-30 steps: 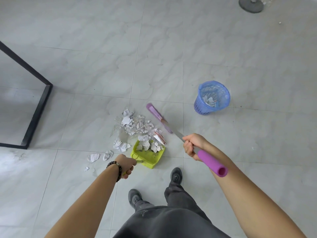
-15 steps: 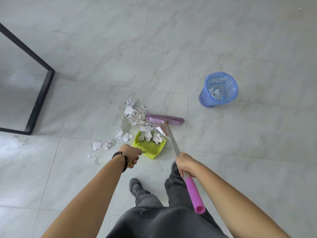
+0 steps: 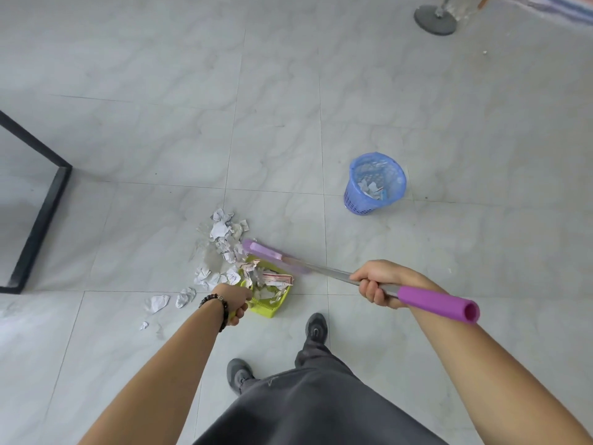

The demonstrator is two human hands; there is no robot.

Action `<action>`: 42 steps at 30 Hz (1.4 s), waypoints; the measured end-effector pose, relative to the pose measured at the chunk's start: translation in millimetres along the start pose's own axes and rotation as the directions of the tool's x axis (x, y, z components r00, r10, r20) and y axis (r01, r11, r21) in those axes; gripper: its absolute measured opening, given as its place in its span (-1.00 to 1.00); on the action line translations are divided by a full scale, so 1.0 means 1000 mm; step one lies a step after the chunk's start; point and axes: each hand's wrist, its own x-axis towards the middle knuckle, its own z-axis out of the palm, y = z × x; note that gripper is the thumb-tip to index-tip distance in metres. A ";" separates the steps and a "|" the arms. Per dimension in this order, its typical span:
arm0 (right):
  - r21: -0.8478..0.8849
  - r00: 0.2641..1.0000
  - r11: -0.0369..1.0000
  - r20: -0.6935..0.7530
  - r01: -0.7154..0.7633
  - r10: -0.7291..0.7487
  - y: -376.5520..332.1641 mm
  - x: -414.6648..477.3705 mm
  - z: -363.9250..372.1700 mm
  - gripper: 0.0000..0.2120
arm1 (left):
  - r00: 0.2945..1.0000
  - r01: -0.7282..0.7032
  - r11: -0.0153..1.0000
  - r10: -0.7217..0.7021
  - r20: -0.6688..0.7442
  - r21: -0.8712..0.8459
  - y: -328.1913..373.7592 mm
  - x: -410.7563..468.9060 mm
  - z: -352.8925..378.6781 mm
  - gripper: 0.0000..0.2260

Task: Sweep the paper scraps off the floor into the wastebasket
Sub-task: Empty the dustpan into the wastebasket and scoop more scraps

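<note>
We stand on a floor of large, glossy, pale grey tiles with faint marbled veining and thin grout lines. Our left hand, low in the centre of the frame, is closed around the handle of a lime-green plastic dustpan; the handle itself is mostly hidden inside the fist. The dustpan is a shallow, squarish tray with a ribbed rear edge, resting on the floor and holding crumpled white paper plus a flat piece with a reddish print. A dark beaded bracelet circles the left wrist. Our right hand, right of centre, is clenched on the bare metal shaft of the broom, just ahead of its smooth purple tubular grip, whose open end points toward the lower right of the frame. The flat lilac broom head lies at the upper edge of the dustpan, touching the scraps. These are torn, crinkled white pieces heaped just above and left of the dustpan, with a few loose ones lying further left near the left forearm. The wastebasket, a round, tapered blue plastic bin with perforated walls, stands upright well apart in the upper right; some scraps already lie inside it. A black bar frame occupies the left edge, and a grey disc base sits at the top right.
</note>
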 end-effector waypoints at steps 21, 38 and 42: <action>-0.556 0.991 0.824 -0.006 0.109 -0.135 0.040 0.049 0.043 -0.86 | 0.999 0.034 0.986 -0.038 -0.021 -0.162 -0.016 0.002 -0.006 -0.86; 0.073 0.994 0.992 -0.043 0.105 -0.103 0.032 0.082 0.076 -0.92 | 0.936 0.283 0.440 0.066 0.345 -0.852 -0.045 0.014 -0.005 -0.74; 0.027 0.997 0.998 -0.056 0.056 -0.054 0.044 0.097 0.101 -0.88 | 0.934 0.299 0.404 0.061 0.352 -0.864 -0.040 0.014 0.002 -0.79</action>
